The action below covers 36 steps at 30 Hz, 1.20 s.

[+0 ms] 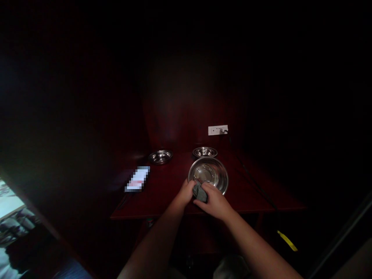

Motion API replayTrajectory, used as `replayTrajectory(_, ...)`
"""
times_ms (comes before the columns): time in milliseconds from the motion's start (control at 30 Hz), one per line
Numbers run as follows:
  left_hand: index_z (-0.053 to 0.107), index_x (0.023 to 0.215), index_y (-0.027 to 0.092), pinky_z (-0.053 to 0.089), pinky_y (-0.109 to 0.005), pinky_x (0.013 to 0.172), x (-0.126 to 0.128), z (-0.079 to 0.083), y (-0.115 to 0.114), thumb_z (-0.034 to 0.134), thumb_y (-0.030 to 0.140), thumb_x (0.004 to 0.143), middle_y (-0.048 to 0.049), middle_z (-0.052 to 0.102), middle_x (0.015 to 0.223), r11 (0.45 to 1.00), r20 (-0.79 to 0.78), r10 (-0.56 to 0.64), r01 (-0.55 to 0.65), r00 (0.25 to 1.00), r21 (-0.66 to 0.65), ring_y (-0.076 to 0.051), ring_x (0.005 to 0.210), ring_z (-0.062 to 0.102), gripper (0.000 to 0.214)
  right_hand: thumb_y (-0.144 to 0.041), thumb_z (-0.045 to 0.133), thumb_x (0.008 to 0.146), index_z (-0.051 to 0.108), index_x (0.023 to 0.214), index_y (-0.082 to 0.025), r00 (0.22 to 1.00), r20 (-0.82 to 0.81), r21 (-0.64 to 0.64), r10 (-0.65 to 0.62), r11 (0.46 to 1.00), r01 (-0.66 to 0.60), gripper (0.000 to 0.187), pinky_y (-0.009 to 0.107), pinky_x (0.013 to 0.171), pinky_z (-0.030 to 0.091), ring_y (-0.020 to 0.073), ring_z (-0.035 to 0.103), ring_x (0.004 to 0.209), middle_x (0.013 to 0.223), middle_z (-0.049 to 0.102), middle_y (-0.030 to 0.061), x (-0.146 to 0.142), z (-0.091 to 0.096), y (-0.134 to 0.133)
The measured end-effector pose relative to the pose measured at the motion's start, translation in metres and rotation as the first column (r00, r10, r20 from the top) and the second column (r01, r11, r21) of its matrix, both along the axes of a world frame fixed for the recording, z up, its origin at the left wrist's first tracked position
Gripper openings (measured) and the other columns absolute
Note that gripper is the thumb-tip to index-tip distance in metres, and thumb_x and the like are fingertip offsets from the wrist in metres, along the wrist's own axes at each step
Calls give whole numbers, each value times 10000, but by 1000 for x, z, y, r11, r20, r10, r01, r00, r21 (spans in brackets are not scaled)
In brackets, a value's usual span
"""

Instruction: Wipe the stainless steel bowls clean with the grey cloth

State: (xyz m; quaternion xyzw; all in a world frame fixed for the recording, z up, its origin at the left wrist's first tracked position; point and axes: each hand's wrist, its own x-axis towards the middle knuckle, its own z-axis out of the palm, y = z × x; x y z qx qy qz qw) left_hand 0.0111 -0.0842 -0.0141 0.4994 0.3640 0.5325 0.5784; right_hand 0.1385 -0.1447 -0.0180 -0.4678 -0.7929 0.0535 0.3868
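Note:
A shiny steel bowl (211, 173) stands tilted toward me on the dark red table (162, 193). My left hand (185, 193) is closed on the bowl's near rim at its left side. My right hand (214, 200) is closed on a grey cloth (200, 192), which it presses against the bowl's near edge between the two hands.
Two more steel bowls stand at the back of the table, one at the left (160, 156) and one behind the held bowl (205, 152). A flat phone-like object (137, 179) lies at the left. A white wall socket (217, 130) has a cable running down the right side.

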Motion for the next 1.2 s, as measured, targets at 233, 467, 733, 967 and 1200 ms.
replayTrajectory(233, 646, 650, 150, 410, -261, 628, 0, 1, -3, 531, 202, 578, -10, 622, 615, 999, -2, -7, 7, 1000, 40, -158, 627, 544, 145, -188, 616, 704, 536, 839, -187, 999, 45, -33, -17, 999, 18, 158, 347, 812, 433, 208, 519, 901, 934, 573, 55, 0, -6, -1)
replayTrajectory(467, 658, 718, 156, 420, -265, 668, -2, -2, 0, 544, 220, 582, -15, 656, 702, 999, 18, -6, 5, 1000, 43, -168, 690, 565, 189, -139, 563, 721, 547, 955, -194, 999, -24, -47, 39, 998, -40, 241, 356, 862, 424, 209, 521, 948, 984, 576, 61, 2, -3, -7)
replayTrajectory(733, 662, 712, 148, 432, -281, 687, -1, -11, 7, 552, 215, 588, -28, 664, 690, 998, 32, -38, 36, 999, 44, -185, 702, 585, 179, -76, 475, 691, 517, 963, -180, 999, -33, -98, 7, 995, -10, 295, 371, 881, 424, 221, 522, 968, 1008, 571, 88, 4, -4, -9)
replayTrajectory(967, 676, 781, 126, 441, -291, 719, 1, -10, 8, 563, 217, 598, -46, 692, 749, 998, 63, -62, 60, 996, 30, -189, 724, 604, 234, -71, 447, 686, 536, 1075, -140, 996, 62, -146, 61, 988, -52, 405, 390, 958, 408, 228, 528, 1042, 1110, 583, 123, 13, 7, -14)
replayTrajectory(1200, 649, 793, 123, 452, -297, 692, 2, -14, 12, 594, 268, 583, -40, 680, 722, 998, 123, -39, 43, 992, -34, -183, 688, 612, 261, -97, 450, 716, 520, 1249, -146, 971, 171, -194, 168, 972, -134, 539, 386, 1041, 375, 226, 513, 1175, 1267, 564, 119, 25, 23, -17)
